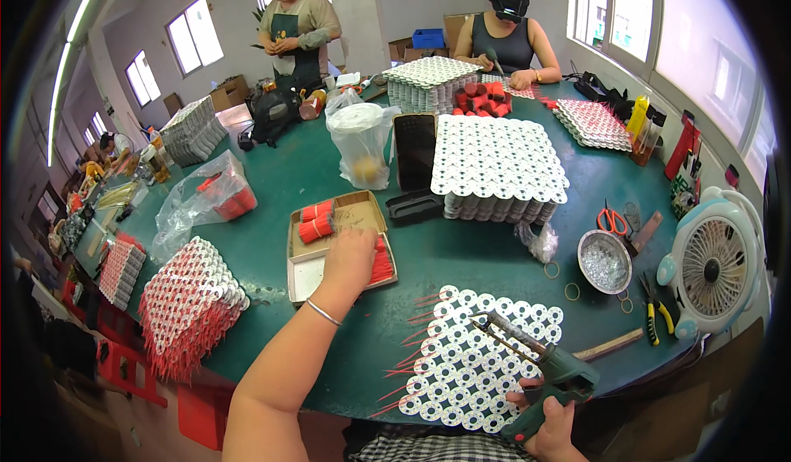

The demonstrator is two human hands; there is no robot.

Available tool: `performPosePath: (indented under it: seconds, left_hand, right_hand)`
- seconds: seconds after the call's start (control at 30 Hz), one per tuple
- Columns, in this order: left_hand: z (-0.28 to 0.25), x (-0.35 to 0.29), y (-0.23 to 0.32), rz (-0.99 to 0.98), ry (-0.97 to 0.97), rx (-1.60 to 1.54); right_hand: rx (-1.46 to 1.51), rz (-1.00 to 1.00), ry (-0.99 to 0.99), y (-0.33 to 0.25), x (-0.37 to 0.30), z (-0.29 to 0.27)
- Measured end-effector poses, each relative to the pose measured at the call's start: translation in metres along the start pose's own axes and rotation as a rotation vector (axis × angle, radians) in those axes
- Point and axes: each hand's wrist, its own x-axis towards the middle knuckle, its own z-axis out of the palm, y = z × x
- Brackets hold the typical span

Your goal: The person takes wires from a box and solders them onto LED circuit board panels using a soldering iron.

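Observation:
My right hand grips a dark green soldering gun by its handle, its tip pointing up and left over a panel of round white circuit boards. Short red wires stick out from the panel's left edge. My left hand reaches into an open cardboard box, its fingers curled downward and mostly hidden, so what they pinch cannot be made out. Beside it in the box lie loose red wires and a bundle of red wires.
Stacked white panels stand beyond, beside a phone. Wired panels are piled at left. To the right are a metal bowl, pliers, red-handled scissors and a fan. Two people work across the table.

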Motion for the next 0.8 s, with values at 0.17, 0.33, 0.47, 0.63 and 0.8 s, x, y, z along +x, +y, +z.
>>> performPosePath:
  seconds: [0.17, 0.33, 0.47, 0.63, 0.8]
  left_hand:
    - [0.009, 0.000, -0.005, 0.059, 0.038, 0.006]
    - [-0.002, 0.004, 0.000, 0.024, 0.044, -0.014]
    - [-0.003, 0.009, 0.001, -0.021, 0.002, 0.006]
    - [-0.009, 0.001, -0.015, 0.037, 0.180, -0.123]
    - [-0.017, -0.025, -0.029, -0.490, 0.279, -1.041]
  right_hand:
    - [-0.004, 0.014, -0.015, -0.004, 0.000, 0.000]
    - [-0.038, 0.067, 0.015, -0.005, 0.002, -0.003]
    - [-0.014, 0.069, 0.025, -0.006, 0.003, -0.002]
    - [-0.010, 0.086, -0.025, -0.007, 0.003, -0.003]
    - [0.055, 0.102, -0.026, -0.009, 0.003, -0.003]
